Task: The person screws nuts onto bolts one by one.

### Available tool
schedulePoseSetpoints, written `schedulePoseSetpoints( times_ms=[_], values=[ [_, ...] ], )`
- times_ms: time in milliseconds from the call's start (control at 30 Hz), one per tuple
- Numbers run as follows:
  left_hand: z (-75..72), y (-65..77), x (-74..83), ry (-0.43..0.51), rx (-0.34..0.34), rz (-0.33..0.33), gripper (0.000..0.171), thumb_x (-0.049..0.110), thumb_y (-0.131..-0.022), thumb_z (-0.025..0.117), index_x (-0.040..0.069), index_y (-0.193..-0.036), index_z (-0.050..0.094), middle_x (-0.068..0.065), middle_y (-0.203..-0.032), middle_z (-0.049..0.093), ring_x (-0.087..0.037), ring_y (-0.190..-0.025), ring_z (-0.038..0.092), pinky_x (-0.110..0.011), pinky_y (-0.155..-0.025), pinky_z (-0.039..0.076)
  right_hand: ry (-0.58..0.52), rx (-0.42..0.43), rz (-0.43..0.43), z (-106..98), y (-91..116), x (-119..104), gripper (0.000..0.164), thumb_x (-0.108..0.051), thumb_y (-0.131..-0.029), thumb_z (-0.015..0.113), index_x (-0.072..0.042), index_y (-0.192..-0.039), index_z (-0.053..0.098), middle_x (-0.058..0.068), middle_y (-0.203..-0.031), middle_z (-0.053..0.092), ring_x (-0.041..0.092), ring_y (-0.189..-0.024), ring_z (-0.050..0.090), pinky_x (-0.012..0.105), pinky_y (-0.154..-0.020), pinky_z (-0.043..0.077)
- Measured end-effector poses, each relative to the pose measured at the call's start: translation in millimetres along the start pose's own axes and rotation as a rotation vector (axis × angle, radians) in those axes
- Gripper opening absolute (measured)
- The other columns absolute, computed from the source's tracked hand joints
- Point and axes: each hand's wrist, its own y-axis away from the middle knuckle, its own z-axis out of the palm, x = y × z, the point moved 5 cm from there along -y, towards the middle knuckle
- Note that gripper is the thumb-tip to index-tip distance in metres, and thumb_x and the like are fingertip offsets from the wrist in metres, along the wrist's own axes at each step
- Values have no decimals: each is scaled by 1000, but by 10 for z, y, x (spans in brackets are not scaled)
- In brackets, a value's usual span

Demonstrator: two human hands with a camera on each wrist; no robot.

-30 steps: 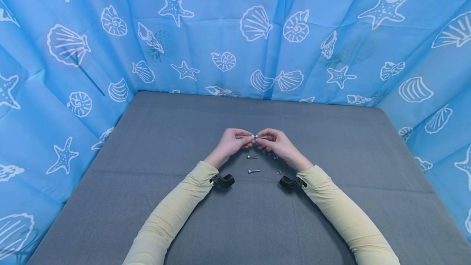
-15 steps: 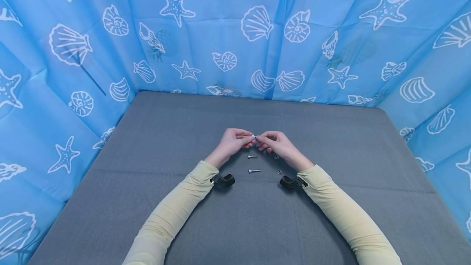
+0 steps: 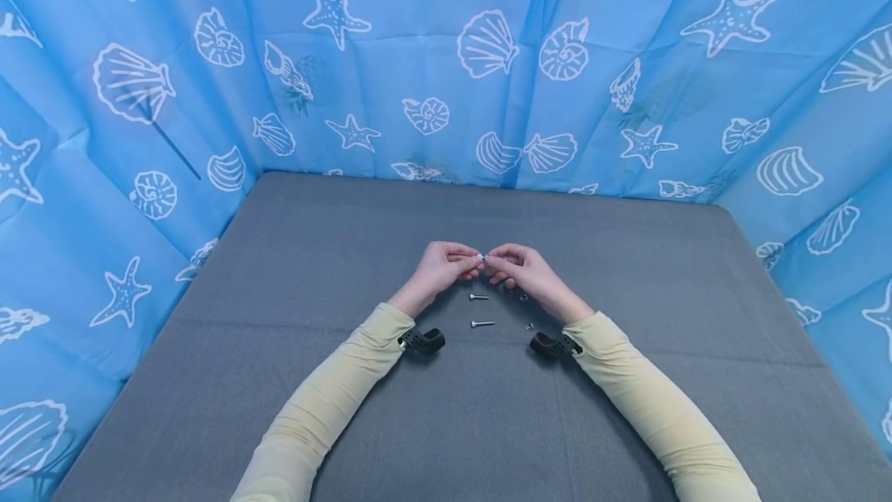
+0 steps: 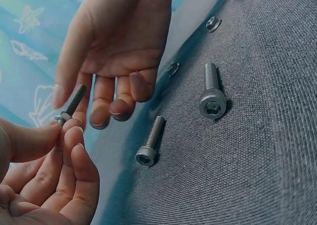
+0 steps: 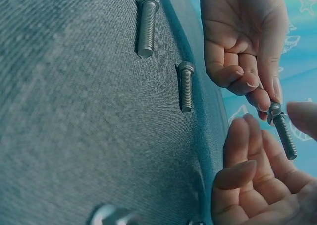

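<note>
Above the table, my left hand (image 3: pixel 442 266) pinches a socket head bolt (image 5: pixel 286 138) near its head between thumb and fingers. The threaded end points toward my right hand (image 3: pixel 523 266). A hex nut (image 5: pixel 275 117) sits around the bolt, close to the left fingertips. My right hand is around the bolt's free end, its thumb (image 5: pixel 303 117) a little apart from the nut and its fingers loosely bent. On the cloth below lie two more bolts, a smaller one (image 4: pixel 151 140) and a larger one (image 4: pixel 212 91), with two loose nuts, one here (image 4: pixel 173 69) and another (image 4: pixel 213 24).
A grey cloth (image 3: pixel 446 424) covers the table. Blue curtains (image 3: pixel 432 60) with shells and starfish stand behind and at the sides. Black wrist mounts (image 3: pixel 423 342) hang inward from both sleeves.
My right fingers have shifted slightly around the bolt's threaded end, which showed more plainly one second ago. My left hand has kept its hold. The loose bolts and nuts have not moved.
</note>
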Motion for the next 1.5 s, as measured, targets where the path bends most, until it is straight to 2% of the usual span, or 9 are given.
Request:
schedulePoseSetpoints(
  times_ms=[100, 300, 467, 667, 867, 1033, 1233, 1400, 1500],
  values=[
    [3, 4, 0, -7, 2, -4, 20, 9, -91, 66, -5, -105, 68, -12, -88, 71, -14, -75, 67, -35, -75, 58, 9, 1, -27, -1, 2, -8, 31, -20, -96, 61, 4, -115, 58, 21, -100, 67, 27, -86, 66, 27, -62, 53],
    [6, -4, -12, 10, -2, -1, 21, 6, -92, 65, -7, -108, 67, -14, -92, 71, -14, -75, 67, -35, -75, 59, -32, -2, -5, -1, 6, -6, 32, -23, -99, 56, 7, -111, 59, 19, -99, 67, 24, -84, 66, 25, -62, 53],
    [-3, -12, -21, -9, 4, 3, 20, 9, -91, 67, -5, -106, 68, -11, -89, 71, -14, -75, 67, -34, -74, 59, -13, 11, -30, -10, 5, -11, 31, -20, -96, 60, 4, -114, 58, 19, -99, 67, 27, -85, 66, 27, -62, 53],
    [8, 1, -17, 2, 5, 1, 20, 8, -92, 65, -6, -107, 68, -13, -91, 71, -14, -75, 67, -35, -74, 59, -28, 8, 7, -5, 0, 15, 32, -24, -98, 57, 6, -111, 60, 16, -99, 67, 23, -84, 65, 24, -62, 52],
    [12, 15, -20, 10, 9, -6, 20, 8, -92, 65, -6, -106, 68, -12, -91, 71, -14, -75, 67, -35, -74, 58, -15, 15, -24, -3, 0, 3, 29, -19, -95, 62, 4, -113, 58, 21, -98, 67, 25, -83, 66, 25, -59, 52],
    [17, 21, -21, 22, -1, 0, 20, 6, -93, 63, -7, -107, 67, -15, -91, 71, -17, -77, 68, -34, -74, 59, -22, 12, 6, 4, -8, 23, 30, -23, -98, 57, 4, -110, 60, 18, -100, 67, 25, -85, 65, 25, -61, 51],
    [8, 22, -26, 15, 9, 0, 20, 7, -92, 64, -6, -107, 68, -13, -90, 71, -14, -75, 67, -33, -73, 59, 5, 21, -16, 1, -19, 37, 30, -20, -95, 62, 4, -111, 59, 22, -101, 66, 28, -87, 66, 25, -61, 52],
    [7, 19, -18, 20, 4, 4, 20, 7, -93, 64, -6, -107, 68, -13, -90, 71, -13, -75, 67, -32, -72, 59, -13, 22, 3, 0, -20, 44, 31, -23, -97, 59, 5, -110, 60, 22, -103, 66, 28, -86, 65, 25, -61, 51],
    [4, 17, -15, 20, 8, 3, 20, 6, -92, 64, -6, -107, 68, -13, -89, 71, -13, -74, 67, -33, -72, 59, -20, 28, -15, -3, -14, 22, 30, -20, -96, 61, 4, -113, 58, 23, -101, 66, 28, -85, 66, 25, -59, 51]
  ],
)
